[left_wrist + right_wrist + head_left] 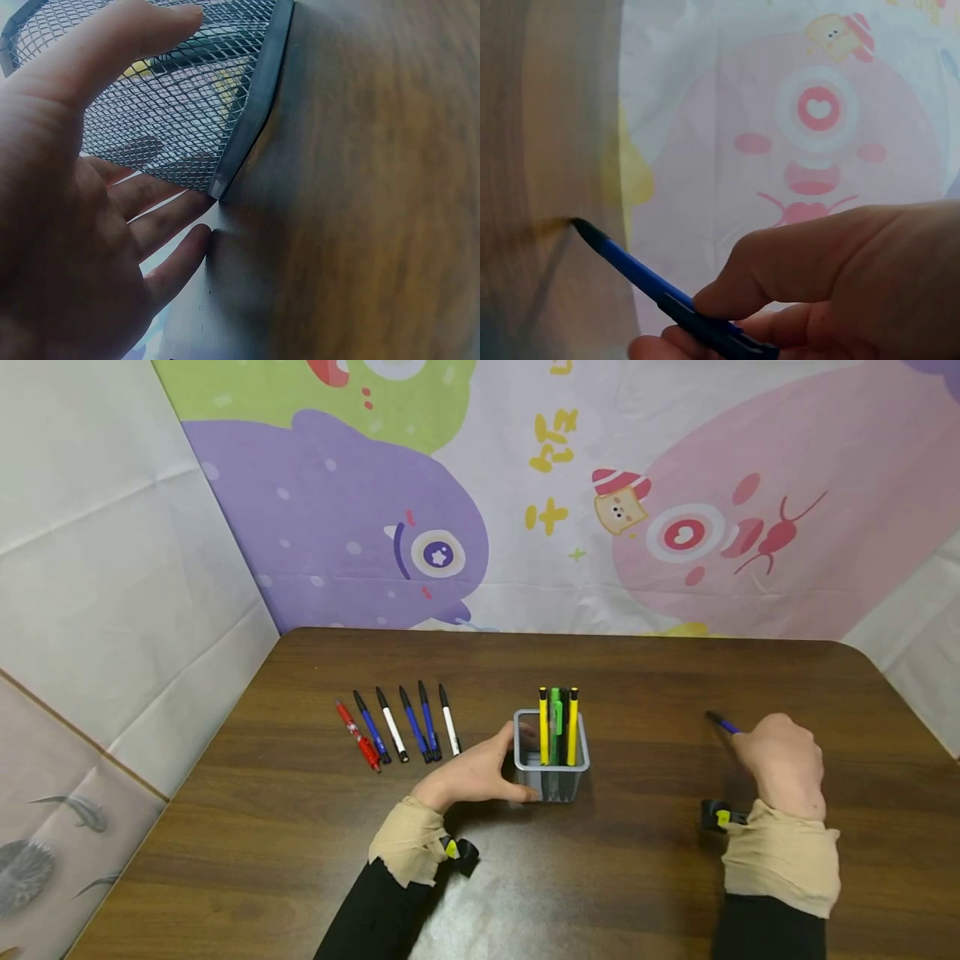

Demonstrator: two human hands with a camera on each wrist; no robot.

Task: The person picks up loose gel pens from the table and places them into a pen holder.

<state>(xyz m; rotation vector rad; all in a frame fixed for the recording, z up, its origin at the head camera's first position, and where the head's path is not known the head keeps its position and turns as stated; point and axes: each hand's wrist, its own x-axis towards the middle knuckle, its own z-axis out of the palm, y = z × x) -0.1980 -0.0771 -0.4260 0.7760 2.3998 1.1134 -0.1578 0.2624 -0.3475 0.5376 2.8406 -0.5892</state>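
Note:
My left hand (474, 771) holds a silver-grey mesh pen holder (555, 785) from its left side, thumb along the near face and fingers around the other side. Upright inside stand yellow pens (573, 731) with black ends, a green pen (556, 727) and a black one. Through the mesh (161, 112) in the left wrist view, some yellow shows. Far to the right, my right hand (783, 764) pinches a blue pen (634, 270) between thumb and fingers. Its dark tip points away to the left, close over the table; the rear end lies against the fingers.
Left of the holder, several pens lie in a slanted row on the brown wooden table (615, 877): a red pen (358, 737), white pens (392, 723) and blue pens (429, 722). Behind the table's far edge hangs a cartoon-printed cloth (540, 577).

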